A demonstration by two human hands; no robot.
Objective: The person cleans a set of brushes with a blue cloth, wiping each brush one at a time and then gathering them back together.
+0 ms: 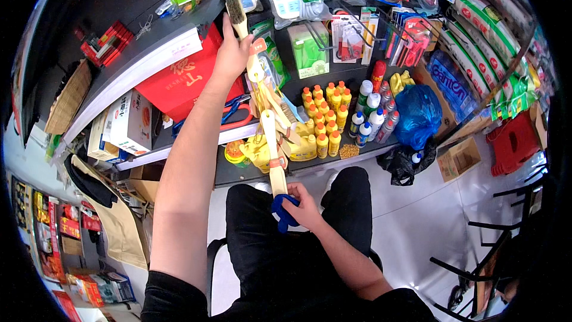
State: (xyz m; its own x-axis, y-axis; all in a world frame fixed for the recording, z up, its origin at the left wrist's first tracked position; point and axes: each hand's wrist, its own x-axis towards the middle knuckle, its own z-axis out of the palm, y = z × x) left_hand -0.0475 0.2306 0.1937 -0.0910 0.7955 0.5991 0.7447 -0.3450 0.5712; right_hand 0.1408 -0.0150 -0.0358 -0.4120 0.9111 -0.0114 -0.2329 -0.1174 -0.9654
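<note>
Largest first: dark shelving [164, 55] with a white front edge. Red bag [192, 86] on it, part hidden by the left forearm. Full blue plastic bag [420, 113] to the right; rows of yellow bottles [322, 111] between.

Mid-size: wooden-handled brushes [269, 125] in a long hanging run, in front of the shelving and down toward the knees. Left grip [233, 52] closed round the top brush [239, 22], bristles up.

Smallest: blue cloth-like wad [285, 213], clamped in right grip [305, 207] at the lowest brush's end; that end hidden.

Judgement: looks like wiping or wrapping. Best to hold the top steady, run lightly taut, pinch the wad evenly and work along the handle; a hard tug could set the run swinging into the bottles.
</note>
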